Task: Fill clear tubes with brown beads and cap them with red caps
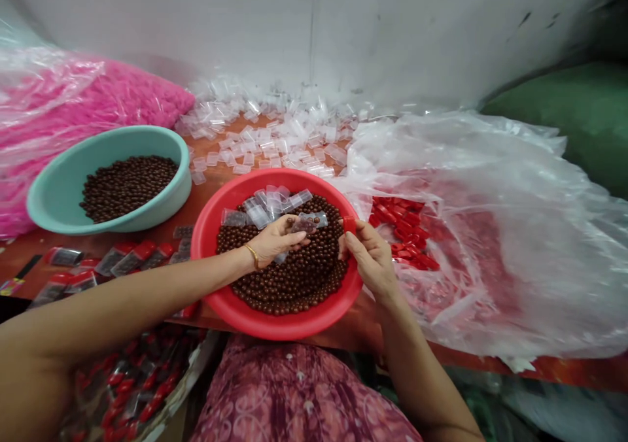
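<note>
Over the red basin [272, 331], my left hand [277, 240] grips a small clear plastic container [314, 220] with a few brown balls inside. A gold bracelet circles that wrist. My right hand [369, 252] pinches a red plastic cap [348, 225] at the basin's right rim, a short gap away from the container. Brown balls [284, 295] fill much of the basin, and several clear containers [265, 205] lie on top of them near its back.
A teal basin [49, 200] of brown balls stands left. Filled, red-capped containers [130, 259] lie before it; more fill a box [132, 390] below. Loose clear containers [284, 135] cover the back. Pink pieces in a bag [108, 95] and red caps in an open plastic bag [405, 229] flank the basins.
</note>
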### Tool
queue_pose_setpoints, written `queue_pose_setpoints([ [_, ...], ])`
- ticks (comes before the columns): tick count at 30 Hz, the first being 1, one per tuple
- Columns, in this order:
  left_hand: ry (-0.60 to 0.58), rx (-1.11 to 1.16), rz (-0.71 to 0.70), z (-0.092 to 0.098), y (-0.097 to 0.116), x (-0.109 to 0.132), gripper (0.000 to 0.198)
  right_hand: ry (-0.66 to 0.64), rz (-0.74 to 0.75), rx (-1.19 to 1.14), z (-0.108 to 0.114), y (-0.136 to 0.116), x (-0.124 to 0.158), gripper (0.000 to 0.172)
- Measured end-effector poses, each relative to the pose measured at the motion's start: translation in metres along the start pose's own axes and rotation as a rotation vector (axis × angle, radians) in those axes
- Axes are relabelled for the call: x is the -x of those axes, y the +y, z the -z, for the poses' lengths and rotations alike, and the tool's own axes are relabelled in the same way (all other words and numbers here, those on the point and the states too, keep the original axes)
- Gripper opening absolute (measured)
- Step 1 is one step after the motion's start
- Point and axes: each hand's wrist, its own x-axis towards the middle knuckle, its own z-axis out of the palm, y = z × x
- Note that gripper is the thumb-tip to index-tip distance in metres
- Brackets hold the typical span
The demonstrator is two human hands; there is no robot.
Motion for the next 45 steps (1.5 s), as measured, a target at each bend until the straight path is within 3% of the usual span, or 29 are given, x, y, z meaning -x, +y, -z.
queue_pose_setpoints([
  [6,-0.052,0.06,-0.126,-0.01,0.002,0.016,0.048,-0.015,-0.047,0.008,-0.018,-0.012,-0.004,0.032],
  [11,-0.115,-0.01,-0.078,-0.009,0.002,0.016,0.049,-0.07,-0.075,-0.019,-0.035,-0.02,-0.009,0.037],
  [15,-0.103,-0.034,-0.089,-0.007,0.003,0.016,0.048,-0.057,-0.059,0.06,-0.032,-0.023,-0.011,0.034],
  [22,-0.197,-0.093,-0.084,-0.009,0.006,0.017,0.045,-0.233,0.038,0.282,-0.021,-0.031,-0.023,0.025],
  [29,-0.251,-0.105,-0.065,-0.008,0.012,0.021,0.042,-0.365,0.01,0.25,-0.02,-0.031,-0.034,0.02],
  [36,-0.199,-0.074,-0.089,-0.009,0.014,0.019,0.038,-0.251,-0.059,0.142,-0.022,-0.024,-0.034,0.035],
  [41,-0.107,-0.114,-0.124,-0.011,0.013,0.019,0.035,-0.235,-0.249,0.088,-0.019,-0.016,-0.032,0.038],
  [45,-0.142,-0.196,-0.139,-0.014,0.009,0.021,0.032,-0.244,-0.115,0.202,-0.021,-0.017,-0.026,0.034],
])
